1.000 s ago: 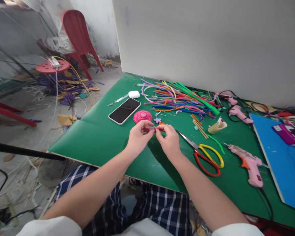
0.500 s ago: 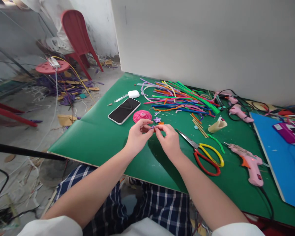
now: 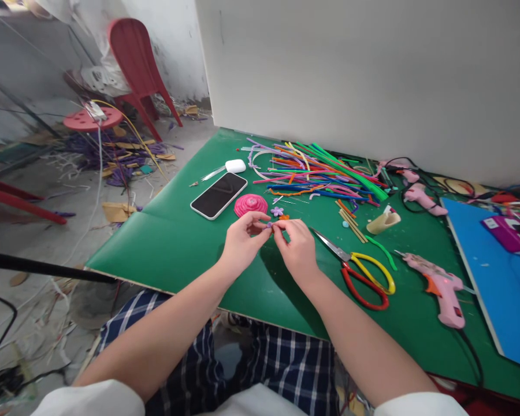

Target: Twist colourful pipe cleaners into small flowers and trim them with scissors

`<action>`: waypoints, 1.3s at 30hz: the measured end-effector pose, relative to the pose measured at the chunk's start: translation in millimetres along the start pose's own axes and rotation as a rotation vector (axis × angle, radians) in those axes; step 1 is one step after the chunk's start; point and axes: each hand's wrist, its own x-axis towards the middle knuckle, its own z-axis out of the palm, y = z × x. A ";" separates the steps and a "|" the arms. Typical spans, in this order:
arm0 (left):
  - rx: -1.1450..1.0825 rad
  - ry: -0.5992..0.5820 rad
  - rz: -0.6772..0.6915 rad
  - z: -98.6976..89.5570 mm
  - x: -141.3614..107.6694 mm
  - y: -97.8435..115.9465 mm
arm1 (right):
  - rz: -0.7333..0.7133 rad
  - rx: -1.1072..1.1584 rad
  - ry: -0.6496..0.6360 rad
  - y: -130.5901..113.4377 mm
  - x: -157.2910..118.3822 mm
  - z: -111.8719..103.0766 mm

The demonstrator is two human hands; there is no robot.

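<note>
Between my fingertips, above the green table, is a small purple piece [image 3: 269, 225], partly hidden. My left hand [image 3: 245, 238] pinches it from the left, and my right hand [image 3: 295, 245] closes on it from the right. Just beyond them lie a purple flower [image 3: 277, 212] and an orange piece [image 3: 284, 217], partly covered by my right hand. A round pink coiled piece [image 3: 251, 204] rests behind my left hand. Scissors with one yellow and one red handle [image 3: 366, 277] lie to the right of my right hand.
A phone [image 3: 219, 195] and white case [image 3: 236, 166] lie left. Colourful pipe cleaners [image 3: 320, 170] are heaped at the back. A pink glue gun [image 3: 444, 286], a beige holder [image 3: 383, 221] and a blue board [image 3: 494, 277] are right. Beyond the table, a person sits on a red chair [image 3: 134, 55].
Both hands stay almost in place; their fingers have shifted slightly around the small purple piece.
</note>
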 end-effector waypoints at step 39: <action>0.093 -0.046 -0.087 -3.7 2.7 -3.3 | 0.512 0.468 -0.184 4.2 4.4 -2.8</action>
